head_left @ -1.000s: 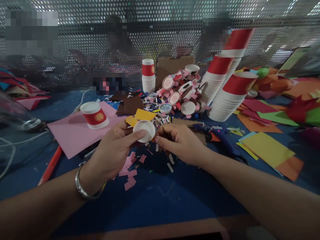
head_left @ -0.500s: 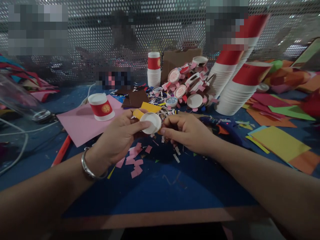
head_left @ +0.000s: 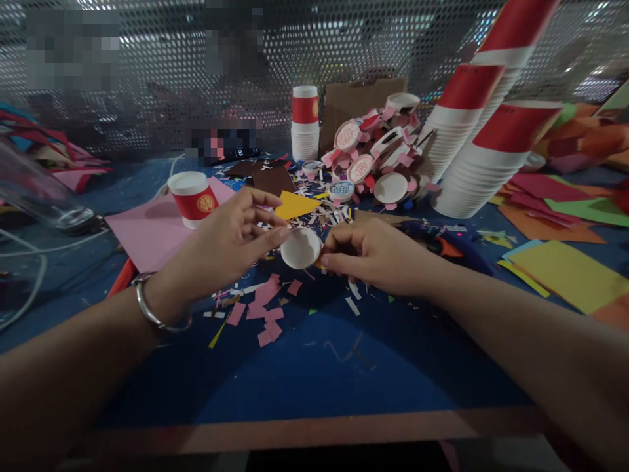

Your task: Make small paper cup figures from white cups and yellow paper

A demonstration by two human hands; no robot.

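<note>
Over the middle of the table, a shallow round white paper cup base (head_left: 300,249) is held with its hollow side facing me. My right hand (head_left: 376,255) pinches it at its right edge between thumb and curled fingers, and a bit of yellow shows at that pinch. On the other side my left hand (head_left: 240,226) is open, fingers apart, the thumb tip close to the base's left rim; whether it touches I cannot tell. Behind them lies a sheet of yellow paper (head_left: 297,205). Pink paper pieces (head_left: 265,298) are scattered below the hands.
Tall stacks of red and white paper cups (head_left: 469,160) lean at right beside a heap of cup bases with pink tabs (head_left: 361,167). One cup (head_left: 194,200) stands on pink paper (head_left: 142,239) at left. A blue glue gun (head_left: 464,252) lies near my right forearm. Coloured sheets (head_left: 570,275) lie right.
My left hand has let go of the cup base and spread its fingers. The yellow strip beside its fingers no longer shows. The right hand keeps its pinch. The view has shifted slightly.
</note>
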